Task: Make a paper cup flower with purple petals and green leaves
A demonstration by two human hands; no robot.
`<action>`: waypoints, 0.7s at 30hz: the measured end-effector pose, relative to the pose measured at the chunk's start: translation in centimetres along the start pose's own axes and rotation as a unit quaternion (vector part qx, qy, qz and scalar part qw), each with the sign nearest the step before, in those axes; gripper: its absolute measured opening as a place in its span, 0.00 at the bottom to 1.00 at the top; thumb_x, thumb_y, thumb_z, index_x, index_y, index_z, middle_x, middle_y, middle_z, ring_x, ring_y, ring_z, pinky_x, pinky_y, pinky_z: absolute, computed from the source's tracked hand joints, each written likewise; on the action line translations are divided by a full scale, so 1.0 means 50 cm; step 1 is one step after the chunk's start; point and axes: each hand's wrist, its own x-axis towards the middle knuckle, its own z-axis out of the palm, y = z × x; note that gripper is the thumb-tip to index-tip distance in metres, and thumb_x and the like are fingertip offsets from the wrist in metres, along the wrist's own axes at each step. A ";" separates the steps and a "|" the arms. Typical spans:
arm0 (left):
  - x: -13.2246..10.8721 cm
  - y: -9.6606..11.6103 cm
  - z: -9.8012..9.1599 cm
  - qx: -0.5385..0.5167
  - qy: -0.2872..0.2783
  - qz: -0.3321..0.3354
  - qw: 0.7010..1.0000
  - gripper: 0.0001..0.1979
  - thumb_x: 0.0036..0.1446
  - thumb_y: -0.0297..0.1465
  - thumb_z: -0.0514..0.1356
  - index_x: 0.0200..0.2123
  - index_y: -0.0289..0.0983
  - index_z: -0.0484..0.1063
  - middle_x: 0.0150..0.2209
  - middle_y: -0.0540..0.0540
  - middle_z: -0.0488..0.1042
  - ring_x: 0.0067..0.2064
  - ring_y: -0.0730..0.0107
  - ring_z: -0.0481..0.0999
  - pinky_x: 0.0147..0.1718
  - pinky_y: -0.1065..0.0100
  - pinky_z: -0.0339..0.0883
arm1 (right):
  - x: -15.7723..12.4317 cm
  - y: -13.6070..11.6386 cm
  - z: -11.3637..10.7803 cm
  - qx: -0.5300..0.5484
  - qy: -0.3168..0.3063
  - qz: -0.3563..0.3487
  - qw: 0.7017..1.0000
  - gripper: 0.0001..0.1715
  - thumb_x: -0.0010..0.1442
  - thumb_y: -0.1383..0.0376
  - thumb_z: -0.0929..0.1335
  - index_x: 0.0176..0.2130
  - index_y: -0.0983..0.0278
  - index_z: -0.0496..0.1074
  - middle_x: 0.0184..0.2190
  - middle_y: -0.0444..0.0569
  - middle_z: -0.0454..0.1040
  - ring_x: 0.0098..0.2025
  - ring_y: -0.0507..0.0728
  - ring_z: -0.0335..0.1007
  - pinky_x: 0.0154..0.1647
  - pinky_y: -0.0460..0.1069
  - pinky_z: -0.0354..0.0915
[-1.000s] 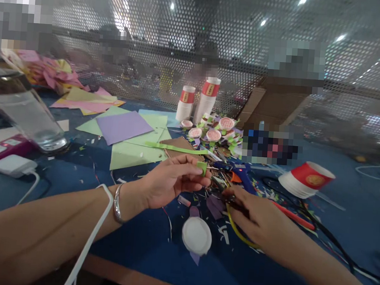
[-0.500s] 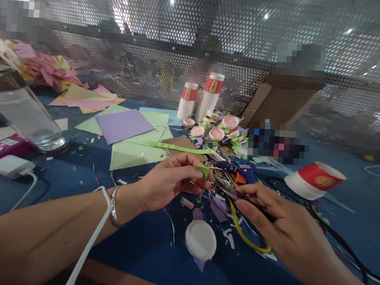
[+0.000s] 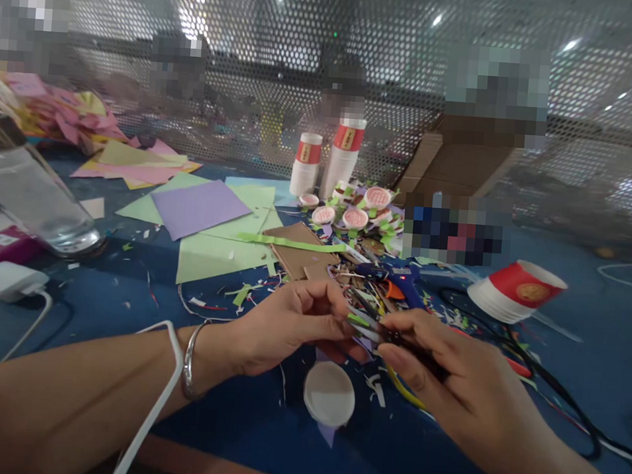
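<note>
My left hand [image 3: 299,326] pinches a small piece of green paper [image 3: 358,319] between thumb and fingers. My right hand [image 3: 437,368] is closed around scissors [image 3: 371,333], whose metal blades lie at the green paper. Fingers cover most of the handles. Below my left fingertips, a round white lid-like disc [image 3: 329,394] rests on the blue table, with purple paper tabs sticking out. A yellow curved piece [image 3: 405,393] shows under my right hand; I cannot tell whether it belongs to the scissors.
Purple paper [image 3: 202,209] overlaps green sheets [image 3: 211,258]. Beyond stand stacked paper cups [image 3: 306,165] and a pile of decorated discs [image 3: 355,218]. A blue glue gun [image 3: 407,283] lies among scraps. At right is a tilted cup [image 3: 518,291]; at left, a glass of water [image 3: 42,196].
The scissors' blades have come to the green paper, and my hands are closer together. My left hand has turned slightly downward. The whole view has shifted a little.
</note>
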 end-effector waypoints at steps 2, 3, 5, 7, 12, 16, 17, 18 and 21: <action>0.000 -0.002 0.002 -0.011 -0.002 -0.002 1.000 0.17 0.52 0.32 0.75 0.33 0.36 0.69 0.31 0.48 0.82 0.34 0.70 0.86 0.30 0.77 0.74 | 0.000 -0.001 0.000 -0.002 0.006 -0.007 1.000 0.08 0.75 0.58 0.64 0.47 0.56 0.70 0.29 0.38 0.79 0.27 0.50 0.75 0.27 0.43 0.65; 0.000 -0.003 0.002 -0.015 -0.002 -0.004 1.000 0.16 0.52 0.31 0.75 0.33 0.36 0.69 0.31 0.48 0.82 0.34 0.70 0.86 0.30 0.77 0.74 | 0.001 -0.001 -0.001 -0.004 0.009 -0.009 1.000 0.07 0.75 0.58 0.64 0.47 0.56 0.70 0.29 0.38 0.79 0.26 0.49 0.75 0.26 0.43 0.65; 0.001 -0.004 0.002 -0.025 -0.005 -0.009 1.000 0.15 0.53 0.30 0.74 0.33 0.36 0.69 0.30 0.48 0.83 0.33 0.71 0.86 0.30 0.77 0.75 | 0.002 -0.002 -0.001 -0.009 0.011 -0.018 1.000 0.07 0.75 0.59 0.63 0.47 0.56 0.70 0.29 0.38 0.79 0.26 0.49 0.75 0.26 0.43 0.65; 0.002 -0.006 0.002 -0.038 -0.012 -0.015 0.999 0.14 0.54 0.28 0.73 0.33 0.36 0.69 0.30 0.48 0.83 0.34 0.71 0.86 0.30 0.77 0.76 | 0.002 -0.003 -0.002 -0.013 0.014 -0.026 0.999 0.07 0.75 0.60 0.64 0.46 0.56 0.70 0.30 0.39 0.80 0.27 0.50 0.76 0.27 0.43 0.66; 0.002 -0.011 0.003 -0.061 -0.021 -0.030 0.997 0.13 0.55 0.26 0.72 0.34 0.36 0.69 0.31 0.47 0.84 0.35 0.70 0.87 0.31 0.77 0.78 | -0.004 -0.002 -0.001 -0.002 0.001 -0.011 1.000 0.07 0.75 0.59 0.63 0.45 0.58 0.70 0.30 0.42 0.81 0.27 0.52 0.77 0.26 0.45 0.65; 0.001 -0.010 0.004 -0.064 -0.023 -0.031 0.997 0.13 0.55 0.26 0.72 0.33 0.36 0.69 0.30 0.48 0.84 0.35 0.70 0.87 0.32 0.76 0.78 | -0.009 -0.006 -0.002 0.004 -0.012 0.002 1.000 0.10 0.75 0.58 0.63 0.43 0.58 0.70 0.28 0.42 0.79 0.25 0.52 0.73 0.25 0.46 0.63; 0.001 -0.009 0.004 -0.062 -0.024 -0.032 0.997 0.13 0.55 0.26 0.72 0.33 0.36 0.69 0.30 0.47 0.84 0.35 0.70 0.87 0.32 0.76 0.78 | -0.009 -0.008 -0.003 0.003 -0.013 0.003 1.000 0.10 0.75 0.58 0.63 0.43 0.58 0.70 0.27 0.41 0.77 0.24 0.52 0.72 0.24 0.46 0.62; 0.001 -0.008 0.004 -0.061 -0.025 -0.033 0.997 0.13 0.55 0.26 0.72 0.33 0.36 0.69 0.31 0.47 0.84 0.35 0.70 0.87 0.32 0.76 0.78 | -0.008 -0.009 -0.003 0.002 -0.008 0.004 1.000 0.10 0.75 0.58 0.63 0.42 0.58 0.70 0.26 0.41 0.76 0.23 0.51 0.70 0.24 0.46 0.61; 0.001 -0.004 0.005 -0.054 -0.026 -0.037 0.998 0.13 0.55 0.27 0.72 0.32 0.36 0.69 0.32 0.45 0.84 0.35 0.70 0.86 0.33 0.76 0.77 | -0.004 -0.012 -0.003 0.009 -0.005 0.004 1.000 0.10 0.75 0.59 0.63 0.41 0.58 0.70 0.24 0.40 0.73 0.22 0.50 0.67 0.22 0.46 0.59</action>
